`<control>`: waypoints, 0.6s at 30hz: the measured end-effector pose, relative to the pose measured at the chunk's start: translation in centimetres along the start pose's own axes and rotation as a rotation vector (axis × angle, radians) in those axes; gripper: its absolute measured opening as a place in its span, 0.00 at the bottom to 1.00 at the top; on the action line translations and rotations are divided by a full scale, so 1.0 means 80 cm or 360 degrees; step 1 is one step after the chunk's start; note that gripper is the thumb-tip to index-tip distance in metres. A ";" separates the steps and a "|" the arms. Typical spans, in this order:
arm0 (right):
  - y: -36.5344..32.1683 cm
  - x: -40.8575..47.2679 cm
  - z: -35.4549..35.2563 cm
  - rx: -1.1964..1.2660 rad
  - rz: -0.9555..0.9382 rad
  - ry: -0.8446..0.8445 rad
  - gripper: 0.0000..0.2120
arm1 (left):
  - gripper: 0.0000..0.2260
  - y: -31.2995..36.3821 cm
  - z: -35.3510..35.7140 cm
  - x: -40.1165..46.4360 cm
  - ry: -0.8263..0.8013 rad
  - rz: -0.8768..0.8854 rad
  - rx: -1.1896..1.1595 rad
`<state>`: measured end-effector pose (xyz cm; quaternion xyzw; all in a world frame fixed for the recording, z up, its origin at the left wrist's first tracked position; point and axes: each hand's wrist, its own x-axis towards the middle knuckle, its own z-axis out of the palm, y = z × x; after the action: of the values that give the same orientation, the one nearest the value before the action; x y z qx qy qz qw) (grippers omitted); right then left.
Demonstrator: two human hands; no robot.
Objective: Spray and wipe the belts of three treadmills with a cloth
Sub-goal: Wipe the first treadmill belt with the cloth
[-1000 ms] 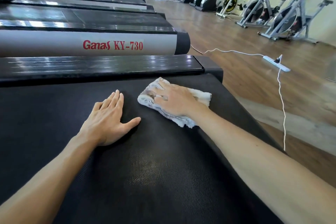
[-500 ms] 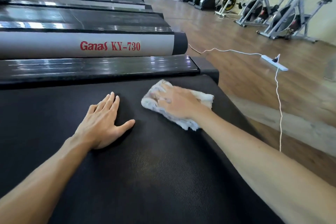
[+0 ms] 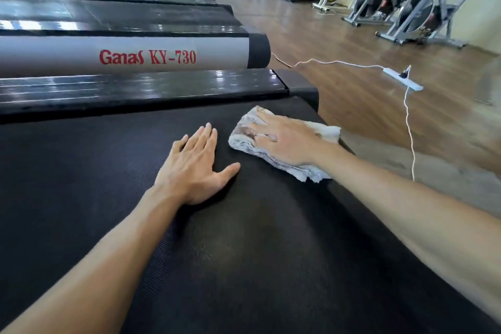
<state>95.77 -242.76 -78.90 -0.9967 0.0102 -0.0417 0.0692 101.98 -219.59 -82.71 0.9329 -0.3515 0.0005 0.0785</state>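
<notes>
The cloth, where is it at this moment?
In the head view, the cloth lies flat on the treadmill belt near its right edge, under the right hand, beside the left hand.

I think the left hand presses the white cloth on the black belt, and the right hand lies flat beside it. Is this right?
Not quite: the hands are swapped. The head view shows the right hand pressing the white cloth on the black belt, and the left hand lying flat beside it.

We see two bare forearms, no sleeves in view. Left hand (image 3: 193, 168) and right hand (image 3: 284, 141): no gloves, rings, watch or wristbands. Short trimmed nails visible on left fingers (image 3: 208, 127). No markings on either arm.
</notes>
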 end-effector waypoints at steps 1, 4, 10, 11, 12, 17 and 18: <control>0.011 -0.014 -0.002 0.0025 -0.0013 0.0000 0.22 | 0.48 0.000 0.001 0.001 0.0000 0.0005 0.0016; 0.048 -0.009 -0.005 -0.0046 0.0174 -0.0024 0.23 | 0.44 0.001 0.001 0.001 0.0038 -0.0002 0.0045; 0.004 0.073 -0.008 -0.0150 0.0447 -0.0061 0.21 | 0.43 0.003 -0.001 0.002 0.0039 0.0005 0.0047; -0.013 0.069 -0.006 -0.0147 0.0385 -0.0085 0.21 | 0.43 0.003 -0.002 0.002 0.0040 0.0009 0.0044; -0.025 0.060 -0.002 -0.0127 0.0288 -0.0087 0.23 | 0.42 0.003 -0.003 0.002 0.0047 0.0010 0.0041; 0.015 -0.015 0.009 0.0030 0.0001 -0.0042 0.24 | 0.47 0.004 -0.003 -0.001 0.0036 -0.0006 0.0048; 0.030 -0.012 0.006 -0.0016 0.0095 -0.0022 0.23 | 0.49 0.005 -0.003 -0.001 0.0039 -0.0015 0.0050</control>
<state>94.86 -245.06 -79.81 -0.9965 0.0398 -0.0328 0.0656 101.68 -219.79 -82.45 0.9355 -0.3462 0.0173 0.0681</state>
